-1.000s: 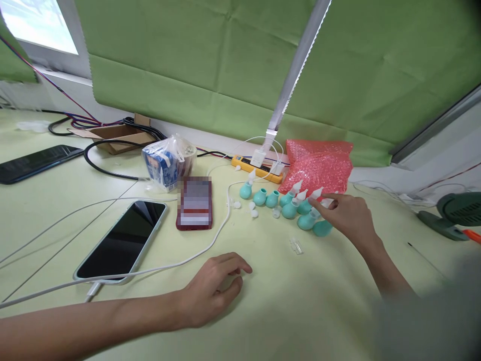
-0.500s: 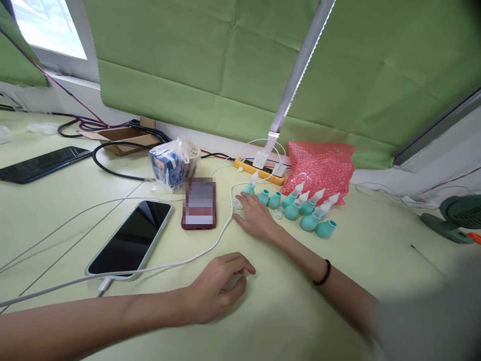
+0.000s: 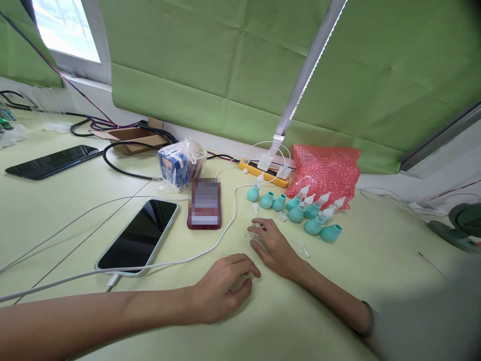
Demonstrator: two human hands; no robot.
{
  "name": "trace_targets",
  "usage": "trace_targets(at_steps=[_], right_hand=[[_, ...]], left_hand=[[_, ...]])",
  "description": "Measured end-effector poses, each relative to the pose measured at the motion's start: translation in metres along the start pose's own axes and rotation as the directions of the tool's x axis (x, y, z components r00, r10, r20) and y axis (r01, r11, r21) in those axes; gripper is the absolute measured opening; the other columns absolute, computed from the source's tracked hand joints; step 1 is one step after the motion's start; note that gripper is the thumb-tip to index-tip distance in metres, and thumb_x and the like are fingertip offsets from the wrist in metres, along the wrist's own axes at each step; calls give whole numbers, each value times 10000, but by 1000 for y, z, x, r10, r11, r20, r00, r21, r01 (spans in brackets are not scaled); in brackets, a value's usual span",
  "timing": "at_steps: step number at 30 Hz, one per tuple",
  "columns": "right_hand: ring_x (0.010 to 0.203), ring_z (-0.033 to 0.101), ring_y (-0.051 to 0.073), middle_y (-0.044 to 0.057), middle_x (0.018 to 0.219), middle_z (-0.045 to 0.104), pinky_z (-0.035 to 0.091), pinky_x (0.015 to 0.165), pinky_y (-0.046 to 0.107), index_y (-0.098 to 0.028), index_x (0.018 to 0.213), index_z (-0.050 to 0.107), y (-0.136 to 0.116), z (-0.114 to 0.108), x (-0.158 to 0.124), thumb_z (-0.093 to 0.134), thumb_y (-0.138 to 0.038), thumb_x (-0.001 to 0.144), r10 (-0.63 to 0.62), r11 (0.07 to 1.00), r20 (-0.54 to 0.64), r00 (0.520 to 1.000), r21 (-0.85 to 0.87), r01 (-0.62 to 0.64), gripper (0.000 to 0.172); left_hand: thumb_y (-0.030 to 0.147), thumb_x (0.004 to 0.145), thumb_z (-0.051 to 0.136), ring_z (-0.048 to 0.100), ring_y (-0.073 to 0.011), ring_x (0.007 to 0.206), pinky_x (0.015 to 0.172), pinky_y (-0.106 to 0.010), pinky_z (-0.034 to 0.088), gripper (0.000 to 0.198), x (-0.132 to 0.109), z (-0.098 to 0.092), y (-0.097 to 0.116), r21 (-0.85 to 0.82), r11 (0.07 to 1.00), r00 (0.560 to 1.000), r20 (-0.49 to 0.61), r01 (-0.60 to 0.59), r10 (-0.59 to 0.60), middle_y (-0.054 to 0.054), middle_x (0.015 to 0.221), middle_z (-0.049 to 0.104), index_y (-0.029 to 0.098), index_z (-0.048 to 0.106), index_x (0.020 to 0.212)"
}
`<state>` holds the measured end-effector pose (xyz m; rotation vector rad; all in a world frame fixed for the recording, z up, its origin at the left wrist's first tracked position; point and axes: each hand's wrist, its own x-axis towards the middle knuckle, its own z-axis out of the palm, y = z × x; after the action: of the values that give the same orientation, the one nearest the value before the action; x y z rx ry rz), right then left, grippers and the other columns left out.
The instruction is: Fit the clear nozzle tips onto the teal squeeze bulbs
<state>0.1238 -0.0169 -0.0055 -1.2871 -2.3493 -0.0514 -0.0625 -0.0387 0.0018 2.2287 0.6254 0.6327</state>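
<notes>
My left hand (image 3: 225,288) rests on the table with its fingers curved and the thumb apart, holding nothing. Just ahead of it, my right hand (image 3: 274,245) has its thumb and fingers around a small clear plastic piece (image 3: 254,232), partly hidden by the fingers. Beyond that hand stand several teal rubber bulbs of nasal aspirators, some with clear, white-tipped nozzles and some bare, such as the nearest bare bulb (image 3: 331,233). Loose on the table lie a white tip (image 3: 255,207), a clear round part (image 3: 282,215) and clear pieces (image 3: 303,249) beside my right forearm.
A phone (image 3: 139,235) with a white charging cable (image 3: 180,261) lies left, near a red-cased phone (image 3: 205,205). Behind are a bagged blue carton (image 3: 175,168), an open cardboard box (image 3: 130,140), a yellow power strip (image 3: 276,179), and a pink bubble-wrap bag (image 3: 325,168).
My right hand has drawn back towards me from beside the far-left bulb, with the clear piece at its fingers. Clear pieces beside its forearm now show. My left hand keeps its pose.
</notes>
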Motion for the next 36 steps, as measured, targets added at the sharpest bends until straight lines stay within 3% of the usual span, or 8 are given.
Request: trace_targets(at_steps=[6, 14, 18, 22, 27, 30, 33, 36], right_hand=[[944, 488, 206, 101, 992, 492, 448, 772, 351, -185, 956, 498, 0, -11, -29, 509, -181, 738, 75, 984, -52, 996, 167, -66, 219], [875, 571, 184, 55, 926, 611, 483, 751, 313, -202, 843, 568, 3, -9, -29, 583, -186, 676, 193, 944, -189, 963, 303, -130, 169], [832, 591, 183, 51, 924, 626, 490, 743, 311, -203, 886, 578, -1, -9, -29, 600, -201, 657, 190, 943, -180, 965, 305, -129, 230], [693, 594, 162, 35, 790, 623, 506, 639, 298, -203, 885, 562, -1, -11, -31, 574, -187, 674, 207, 949, -170, 964, 276, -155, 211], [829, 570, 161, 48, 897, 566, 511, 692, 300, -224, 998, 444, -19, -5, -40, 554, -133, 705, 185, 903, -208, 961, 422, -82, 326], [824, 560, 149, 28, 868, 545, 502, 688, 290, -253, 980, 404, -32, -6, -44, 560, -79, 691, 75, 893, -253, 965, 448, 48, 371], [868, 539, 166, 46, 926, 529, 478, 730, 303, -246, 980, 422, -33, -19, -39, 602, -135, 671, -34, 906, -178, 983, 410, 106, 374], [983, 484, 206, 83, 1047, 501, 434, 813, 348, -213, 1057, 446, -24, -31, -21, 601, -247, 682, 8, 928, -57, 998, 373, 14, 407]], left_hand=[[49, 714, 388, 514, -152, 856, 777, -257, 415, 273, 1, 2, -1, 34, 999, 1000, -16, -9, 10, -53, 903, 555, 150, 556, 905], [49, 701, 394, 490, -169, 908, 795, -281, 420, 314, 3, 5, -5, 111, 993, 998, -38, -37, 42, -66, 961, 546, 156, 554, 949], [71, 697, 424, 446, -196, 972, 821, -316, 409, 356, 2, 5, -4, 174, 982, 997, -1, -71, 72, -77, 1044, 511, 169, 524, 1024], [78, 735, 407, 454, -185, 944, 820, -313, 405, 314, 1, 4, -3, 130, 990, 999, -21, -44, 47, -65, 999, 523, 175, 516, 1014], [212, 802, 452, 405, -186, 1012, 866, -334, 365, 334, 3, 3, -5, 17, 998, 981, -185, 66, -61, -65, 1098, 462, 201, 401, 1132], [254, 807, 462, 437, -189, 927, 799, -323, 388, 240, 5, 4, -5, 42, 996, 991, -111, 84, -79, -46, 962, 536, 187, 484, 1036], [220, 776, 498, 455, -190, 842, 729, -311, 396, 153, 6, 3, -4, 110, 989, 994, -59, 98, -92, -37, 841, 560, 170, 543, 914], [185, 709, 557, 456, -191, 817, 697, -303, 397, 131, 6, 3, -2, 141, 982, 990, -78, 125, -115, -38, 812, 551, 154, 539, 835]])
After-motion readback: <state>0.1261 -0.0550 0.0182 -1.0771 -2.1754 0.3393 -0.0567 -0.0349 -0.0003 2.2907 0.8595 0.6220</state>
